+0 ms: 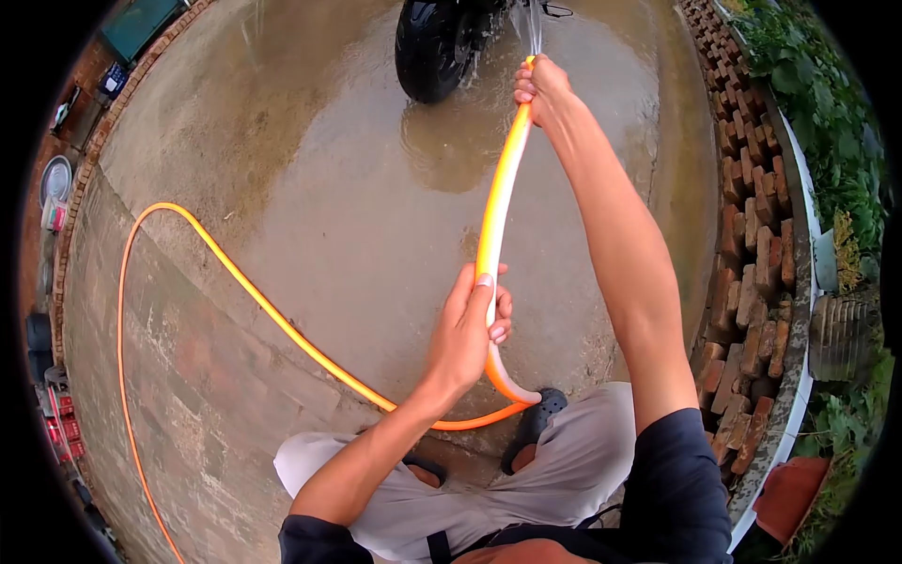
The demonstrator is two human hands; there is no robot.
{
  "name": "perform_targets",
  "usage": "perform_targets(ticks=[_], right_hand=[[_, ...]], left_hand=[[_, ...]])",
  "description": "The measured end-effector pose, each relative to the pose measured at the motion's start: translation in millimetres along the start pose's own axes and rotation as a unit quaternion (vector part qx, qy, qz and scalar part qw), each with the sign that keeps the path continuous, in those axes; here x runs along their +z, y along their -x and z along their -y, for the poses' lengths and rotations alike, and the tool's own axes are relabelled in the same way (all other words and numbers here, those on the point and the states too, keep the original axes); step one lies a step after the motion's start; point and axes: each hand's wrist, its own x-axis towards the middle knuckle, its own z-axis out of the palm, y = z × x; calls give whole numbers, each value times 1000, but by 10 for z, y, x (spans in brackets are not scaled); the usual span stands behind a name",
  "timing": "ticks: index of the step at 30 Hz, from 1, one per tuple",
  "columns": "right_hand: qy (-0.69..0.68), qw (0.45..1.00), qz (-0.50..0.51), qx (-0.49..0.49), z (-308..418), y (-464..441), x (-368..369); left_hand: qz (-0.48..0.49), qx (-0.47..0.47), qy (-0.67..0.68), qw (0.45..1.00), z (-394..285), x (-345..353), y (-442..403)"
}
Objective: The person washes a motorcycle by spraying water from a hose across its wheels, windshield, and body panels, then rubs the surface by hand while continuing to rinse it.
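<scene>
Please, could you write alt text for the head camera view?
A person's right hand holds an orange hose near its spraying end, with the left hand lower down. Water sprays out beside a black tyre on wet concrete; stacked bricks line the picture's right side.

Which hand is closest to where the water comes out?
The right hand, gripping the orange hose at its spraying end; the left hand holds it farther back.

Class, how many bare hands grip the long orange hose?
2: the left hand, lower in the picture, and the right hand, farther forward near the spouting end of the long orange hose. No other hand shows.
</scene>
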Motion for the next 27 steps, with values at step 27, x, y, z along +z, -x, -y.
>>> perform_targets(ticks=[27], right_hand=[[130, 991, -6, -29, 265, -121, 56]], left_hand=[[75, 14, -16, 997, 84, 78, -252]])
